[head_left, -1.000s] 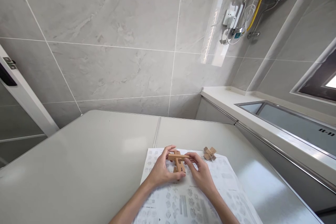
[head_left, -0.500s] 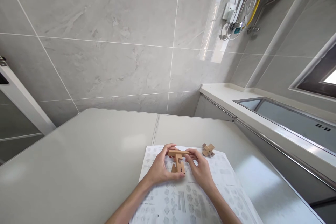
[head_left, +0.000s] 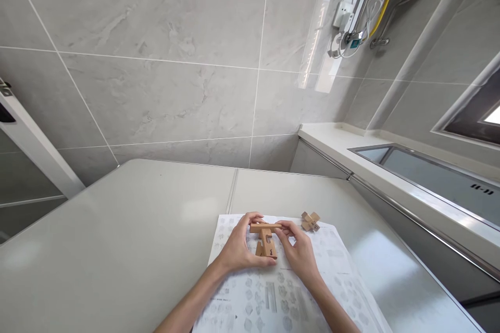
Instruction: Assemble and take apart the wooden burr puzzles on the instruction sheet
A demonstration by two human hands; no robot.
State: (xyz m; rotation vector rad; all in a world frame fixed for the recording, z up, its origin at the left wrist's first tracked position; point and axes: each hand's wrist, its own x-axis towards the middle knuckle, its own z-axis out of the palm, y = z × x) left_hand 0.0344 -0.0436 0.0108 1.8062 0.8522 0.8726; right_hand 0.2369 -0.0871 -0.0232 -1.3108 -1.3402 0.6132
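Notched wooden puzzle pieces [head_left: 267,247], fitted partly together, are between my two hands over a printed sheet [head_left: 234,291]. My left hand [head_left: 240,250] curls around their left side, thumb along the bottom end and fingers at the back. Across the top lies a wooden bar [head_left: 263,228]. The fingertips of my right hand [head_left: 299,250] pinch its right end. A dark mark shows on the lower face of the upright piece. Behind my right hand, a cross-shaped wooden puzzle [head_left: 310,221] sits at the sheet's back edge, touched by neither hand.
The sheet rests on a pale table [head_left: 156,229] with a seam running across it. A grey tiled wall [head_left: 175,99] rises behind. At the right stands a white counter [head_left: 324,138] with a sink [head_left: 429,177]. Pipes [head_left: 385,10] hang at the upper right.
Both hands keep nearly the same hold on the wooden pieces. The view has shifted very slightly; the cross-shaped puzzle stays where it was.
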